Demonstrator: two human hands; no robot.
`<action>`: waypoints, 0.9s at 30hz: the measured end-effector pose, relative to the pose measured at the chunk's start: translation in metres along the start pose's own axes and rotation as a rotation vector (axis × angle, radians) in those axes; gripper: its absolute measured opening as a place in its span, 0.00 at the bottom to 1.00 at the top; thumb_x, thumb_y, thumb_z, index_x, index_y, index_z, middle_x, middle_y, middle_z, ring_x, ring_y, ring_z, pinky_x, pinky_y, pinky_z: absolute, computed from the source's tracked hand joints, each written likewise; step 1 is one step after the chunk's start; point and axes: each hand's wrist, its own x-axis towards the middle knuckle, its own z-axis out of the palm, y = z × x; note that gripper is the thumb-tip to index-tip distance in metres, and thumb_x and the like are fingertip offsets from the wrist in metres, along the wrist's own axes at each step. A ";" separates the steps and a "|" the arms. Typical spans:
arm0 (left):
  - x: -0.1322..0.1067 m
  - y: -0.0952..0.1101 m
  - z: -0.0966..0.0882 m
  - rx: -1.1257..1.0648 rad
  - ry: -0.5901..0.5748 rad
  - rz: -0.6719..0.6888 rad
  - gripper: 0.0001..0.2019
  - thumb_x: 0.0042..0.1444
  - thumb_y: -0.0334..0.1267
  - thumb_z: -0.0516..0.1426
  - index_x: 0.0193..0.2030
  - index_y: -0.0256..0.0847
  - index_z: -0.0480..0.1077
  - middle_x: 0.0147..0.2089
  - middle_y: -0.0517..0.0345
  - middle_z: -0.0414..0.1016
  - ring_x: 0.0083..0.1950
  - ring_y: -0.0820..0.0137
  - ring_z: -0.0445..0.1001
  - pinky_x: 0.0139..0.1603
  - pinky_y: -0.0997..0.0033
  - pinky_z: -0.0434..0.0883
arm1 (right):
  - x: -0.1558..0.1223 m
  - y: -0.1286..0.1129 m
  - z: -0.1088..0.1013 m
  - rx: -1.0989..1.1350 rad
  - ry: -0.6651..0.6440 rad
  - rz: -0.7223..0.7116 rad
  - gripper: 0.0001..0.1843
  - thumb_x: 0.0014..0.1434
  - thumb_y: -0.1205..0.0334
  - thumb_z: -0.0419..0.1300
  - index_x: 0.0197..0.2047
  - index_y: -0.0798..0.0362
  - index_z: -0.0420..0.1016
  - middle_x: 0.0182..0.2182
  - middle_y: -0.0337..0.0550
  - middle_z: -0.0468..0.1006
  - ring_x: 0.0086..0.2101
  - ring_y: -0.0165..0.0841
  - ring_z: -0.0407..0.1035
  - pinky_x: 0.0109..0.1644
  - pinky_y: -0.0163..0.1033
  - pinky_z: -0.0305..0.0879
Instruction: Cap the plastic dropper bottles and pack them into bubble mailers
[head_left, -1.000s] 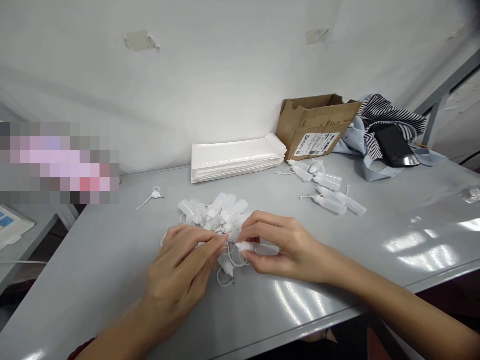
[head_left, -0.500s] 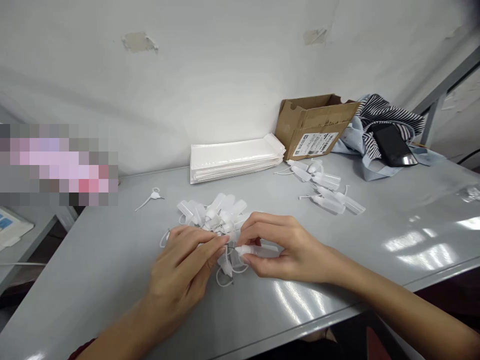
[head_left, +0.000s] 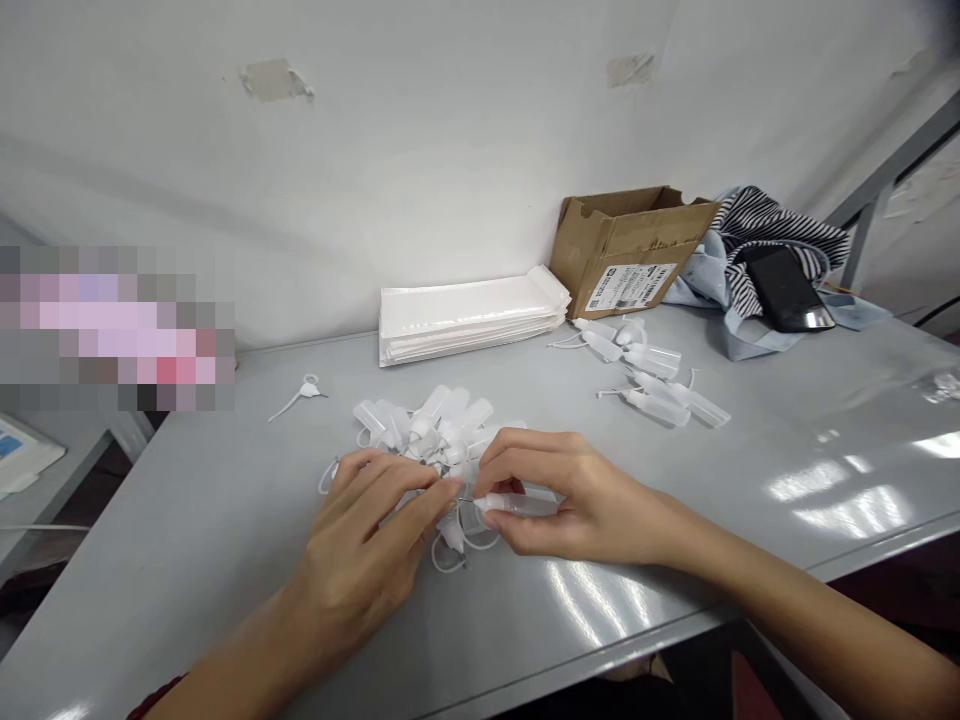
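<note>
My right hand (head_left: 562,495) holds a small translucent needle-tip bottle (head_left: 517,503) between thumb and fingers, lying nearly level with its thin metal needle pointing left. My left hand (head_left: 375,520) is closed in a pinch at the needle's tip; what its fingertips hold, if anything, is hidden. Under and behind both hands lies a pile of similar bottles (head_left: 431,410), with white looped cap straps among them. A white nozzle cap with a needle and strap (head_left: 309,389) lies alone to the left.
Several more bottles (head_left: 660,405) lie at the right on the grey table (head_left: 225,560). Against the wall are a stack of white padded envelopes (head_left: 472,312) and an open cardboard box (head_left: 630,250). Farther right, a black phone (head_left: 787,288) rests on striped cloth (head_left: 765,220).
The thumb of my left hand has shifted behind its fingers, and its fingertips remain by the needle. My right hand keeps hold of the bottle, almost unmoved.
</note>
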 end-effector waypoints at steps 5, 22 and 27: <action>-0.003 -0.002 0.001 0.069 -0.054 0.070 0.15 0.55 0.16 0.51 0.43 0.37 0.69 0.34 0.55 0.71 0.36 0.70 0.70 0.39 0.63 0.65 | 0.000 0.001 -0.001 0.001 -0.048 0.015 0.06 0.57 0.71 0.59 0.39 0.56 0.73 0.35 0.43 0.74 0.34 0.29 0.68 0.39 0.35 0.65; -0.007 0.011 0.004 0.026 -0.101 0.061 0.12 0.55 0.18 0.51 0.41 0.34 0.70 0.34 0.55 0.73 0.38 0.68 0.71 0.44 0.60 0.64 | 0.001 -0.002 0.003 -0.030 0.043 0.081 0.06 0.56 0.73 0.55 0.33 0.57 0.72 0.27 0.40 0.73 0.28 0.26 0.64 0.32 0.31 0.63; -0.008 0.017 0.006 0.026 -0.067 0.045 0.11 0.55 0.19 0.51 0.40 0.34 0.70 0.32 0.55 0.75 0.37 0.68 0.71 0.46 0.58 0.64 | 0.002 -0.001 0.008 0.001 0.133 0.124 0.07 0.56 0.74 0.54 0.34 0.57 0.72 0.25 0.37 0.71 0.25 0.24 0.63 0.28 0.29 0.61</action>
